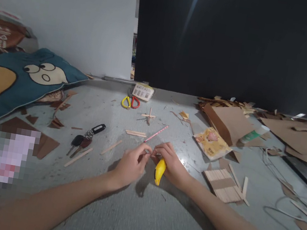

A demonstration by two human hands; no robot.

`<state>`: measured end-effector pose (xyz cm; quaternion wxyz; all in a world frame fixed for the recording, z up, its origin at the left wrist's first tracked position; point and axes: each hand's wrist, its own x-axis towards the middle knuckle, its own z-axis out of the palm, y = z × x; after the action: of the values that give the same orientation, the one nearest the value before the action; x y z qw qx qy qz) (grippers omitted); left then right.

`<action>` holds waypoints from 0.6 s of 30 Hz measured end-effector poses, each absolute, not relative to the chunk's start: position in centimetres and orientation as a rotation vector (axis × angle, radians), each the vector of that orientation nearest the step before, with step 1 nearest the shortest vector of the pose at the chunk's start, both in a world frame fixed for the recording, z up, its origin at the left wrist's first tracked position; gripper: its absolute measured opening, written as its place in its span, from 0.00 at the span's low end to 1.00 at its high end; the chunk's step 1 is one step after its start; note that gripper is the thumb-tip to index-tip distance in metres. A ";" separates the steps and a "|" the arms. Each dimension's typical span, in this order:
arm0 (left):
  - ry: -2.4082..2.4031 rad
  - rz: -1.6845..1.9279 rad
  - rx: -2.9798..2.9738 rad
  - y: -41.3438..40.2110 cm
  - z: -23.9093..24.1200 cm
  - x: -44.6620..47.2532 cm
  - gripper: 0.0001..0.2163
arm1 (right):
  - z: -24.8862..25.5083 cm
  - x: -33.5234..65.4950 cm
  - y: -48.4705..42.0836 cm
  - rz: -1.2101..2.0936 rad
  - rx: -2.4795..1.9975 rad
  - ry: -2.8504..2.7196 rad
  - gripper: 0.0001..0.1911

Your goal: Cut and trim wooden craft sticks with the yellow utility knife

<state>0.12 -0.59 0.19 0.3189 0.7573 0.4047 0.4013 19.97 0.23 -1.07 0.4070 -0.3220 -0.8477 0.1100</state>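
My left hand (132, 164) is closed in a pinch over the table. Its fingertips meet those of my right hand, and whatever lies between them is too small to make out. A small yellow banana-shaped object (160, 171) sticks out from my right hand (172, 166), whose fingers are curled around its upper end; the lower end hangs toward me. Just beyond my hands a pink-and-white striped pencil (156, 134) lies slanted. Flat wooden craft sticks (135, 133) rest side by side to its left. Farther back stands a small crossed-stick piece (149, 116).
Scissors with yellow and red handles (130, 102) lie by a small box (143, 91). Keys (85, 139) and loose sticks are at left, near a blue cushion (41, 75). At right are a bundle of craft sticks (222, 184), a yellow packet (212, 143), a glue stick (254, 134), cardboard (301, 137) and cables.
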 end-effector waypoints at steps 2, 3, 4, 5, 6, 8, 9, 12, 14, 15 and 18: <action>1.071 1.057 2.008 -0.6 0.2 0.1 0.05 | -1.1 20.0 0.3 0.278 -0.812 -2.148 0.05; 1.074 1.056 2.015 -0.6 0.1 0.1 0.05 | -1.1 20.0 0.3 0.280 -0.811 -2.151 0.05; 1.076 1.052 2.018 -0.6 0.1 0.1 0.05 | -1.1 20.0 0.3 0.283 -0.810 -2.152 0.06; 1.077 1.046 2.018 -0.6 0.1 0.1 0.05 | -1.2 20.0 0.3 0.288 -0.813 -2.151 0.06; 1.078 1.040 2.015 -0.6 0.1 0.1 0.05 | -1.2 20.0 0.3 0.292 -0.817 -2.151 0.06; 1.075 1.038 2.003 -0.6 0.1 0.1 0.05 | -1.3 20.0 0.4 0.296 -0.830 -2.154 0.06; 1.071 1.040 1.998 -0.6 0.1 0.1 0.05 | -1.3 20.0 0.4 0.294 -0.834 -2.157 0.06; 1.058 1.051 1.985 -0.6 0.1 0.1 0.05 | -1.3 20.0 0.4 0.293 -0.829 -2.168 0.06; 1.057 1.053 1.978 -0.6 0.1 0.1 0.05 | -1.2 20.0 0.4 0.307 -0.826 -2.170 0.06; 1.060 1.054 1.976 -0.6 0.1 0.1 0.05 | -1.1 20.0 0.3 0.315 -0.825 -2.169 0.06; 1.059 1.059 1.960 -0.6 0.3 0.1 0.05 | -0.8 20.0 0.2 0.323 -0.813 -2.160 0.06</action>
<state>0.10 -0.64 0.26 0.3312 0.7498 0.4050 0.4051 20.03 0.22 -0.85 0.3947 -0.3204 -0.8516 0.1275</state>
